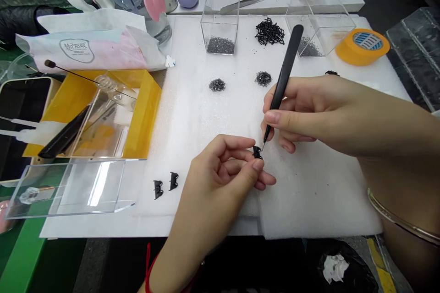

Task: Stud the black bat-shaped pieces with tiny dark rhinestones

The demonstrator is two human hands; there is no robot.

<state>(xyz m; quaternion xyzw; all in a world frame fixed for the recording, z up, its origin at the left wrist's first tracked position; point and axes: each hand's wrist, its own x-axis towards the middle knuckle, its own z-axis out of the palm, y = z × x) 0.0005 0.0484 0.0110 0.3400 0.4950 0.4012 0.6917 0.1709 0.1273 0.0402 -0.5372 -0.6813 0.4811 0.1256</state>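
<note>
Between the thumb and fingers of my left hand is a small black part, partly covered by the fingertips. My right hand grips black tweezers, their fine tips pointing down and meeting the part's right side. Whether the tips pinch anything tiny I cannot tell. Two similar black parts with curved edges, one and another, lie on the white foam to the left of my left hand. Beyond my hands sit two little heaps of tiny dark pieces, a left heap and a right heap.
Farther back are a clear box of tiny pieces, a pile of black links, another clear box and an orange tape roll. At left stand a yellow tray with tools and a clear lid overhanging the edge.
</note>
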